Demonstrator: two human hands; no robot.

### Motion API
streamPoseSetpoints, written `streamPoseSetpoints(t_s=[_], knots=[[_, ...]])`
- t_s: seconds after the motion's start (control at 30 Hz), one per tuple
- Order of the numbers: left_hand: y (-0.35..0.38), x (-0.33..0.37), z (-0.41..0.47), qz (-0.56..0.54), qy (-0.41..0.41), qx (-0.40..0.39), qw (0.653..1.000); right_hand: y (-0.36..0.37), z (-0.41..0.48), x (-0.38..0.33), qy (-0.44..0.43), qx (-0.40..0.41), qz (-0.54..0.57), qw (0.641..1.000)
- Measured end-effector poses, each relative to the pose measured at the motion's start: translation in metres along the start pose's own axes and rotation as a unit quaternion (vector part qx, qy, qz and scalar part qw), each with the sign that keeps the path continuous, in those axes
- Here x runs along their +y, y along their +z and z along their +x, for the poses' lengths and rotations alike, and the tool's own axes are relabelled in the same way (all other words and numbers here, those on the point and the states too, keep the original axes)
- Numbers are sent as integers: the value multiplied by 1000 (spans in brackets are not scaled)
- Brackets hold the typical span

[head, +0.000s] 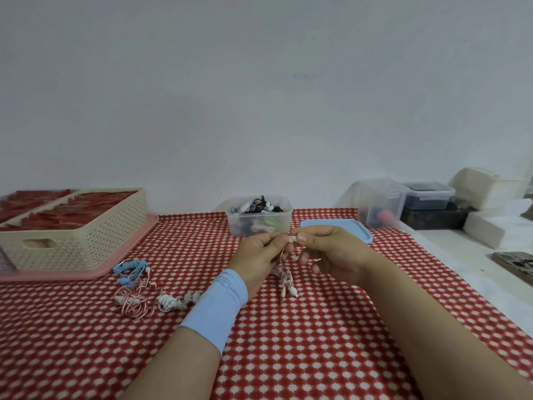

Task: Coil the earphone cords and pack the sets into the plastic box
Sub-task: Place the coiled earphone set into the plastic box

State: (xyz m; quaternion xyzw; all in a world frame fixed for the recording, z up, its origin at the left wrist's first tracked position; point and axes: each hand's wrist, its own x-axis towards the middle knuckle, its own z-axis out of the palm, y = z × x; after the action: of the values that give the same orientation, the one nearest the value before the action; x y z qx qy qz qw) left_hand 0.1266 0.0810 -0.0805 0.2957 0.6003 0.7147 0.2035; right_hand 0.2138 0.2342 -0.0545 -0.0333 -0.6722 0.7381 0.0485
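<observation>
**A:** What have you got in your hands right now?

**B:** Your left hand [261,256] is closed around a pink-and-white earphone set [285,280], fingers curled on the cord, and your right hand [326,252] pinches the upper end of the same cord between thumb and forefinger. The two hands sit just beside each other above the middle of the surface [317,342]. The rest of the cord hangs loose below your left hand, with the plug and an earbud dangling close to the cloth.

**A:** So which step is this?

**B:** By my reading, you're coiling. The cord is not yet wound up, since a good length trails free.

**A:** And next?

**B:** You'd likely need to gather that hanging tail into loops around your left fingers, keeping hold with the right so nothing slips, then tuck the end in. Thin cord tangles easily, so keep the loops even.

**A:** Where does it go afterwards?

**B:** Into the clear plastic box [259,219] toward the far edge, straight beyond your hands; it already holds a heap of sets. Its blue lid [343,228] lies flat just to the right of it.

**A:** Anything left to do?

**B:** Yes. Toward the left edge, near the cream basket [75,235], lie a blue set [131,269], a red-and-white striped set [134,303] and a white set [173,301], still on the cloth.
</observation>
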Motion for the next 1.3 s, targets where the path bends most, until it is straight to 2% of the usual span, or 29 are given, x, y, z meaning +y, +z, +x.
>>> streamPoseSetpoints(t_s=[0.33,0.53,0.63,0.77,0.97,1.07,1.2,1.3], knots=[[2,3,-1,-66,-8,-19,998,6,-2,-2,-36,13,-6,999],[-9,1,3,13,-3,1,1000,10,-3,-3,-30,37,-33,998],[-6,2,5,30,-5,33,999,10,-2,-3,-59,71,-62,994],[-5,4,3,71,-3,65,995,10,-5,-6,-85,78,-93,989],[-9,2,4,80,-23,57,995,10,-7,-7,-97,89,-174,976],[-10,1,4,74,-28,37,996,6,-7,-7,-69,70,-131,987],[-11,0,3,87,-24,0,996,-3,-5,-5,28,26,-66,997],[-10,-1,2,50,-35,-37,997,-4,-3,-2,62,2,-26,998]])
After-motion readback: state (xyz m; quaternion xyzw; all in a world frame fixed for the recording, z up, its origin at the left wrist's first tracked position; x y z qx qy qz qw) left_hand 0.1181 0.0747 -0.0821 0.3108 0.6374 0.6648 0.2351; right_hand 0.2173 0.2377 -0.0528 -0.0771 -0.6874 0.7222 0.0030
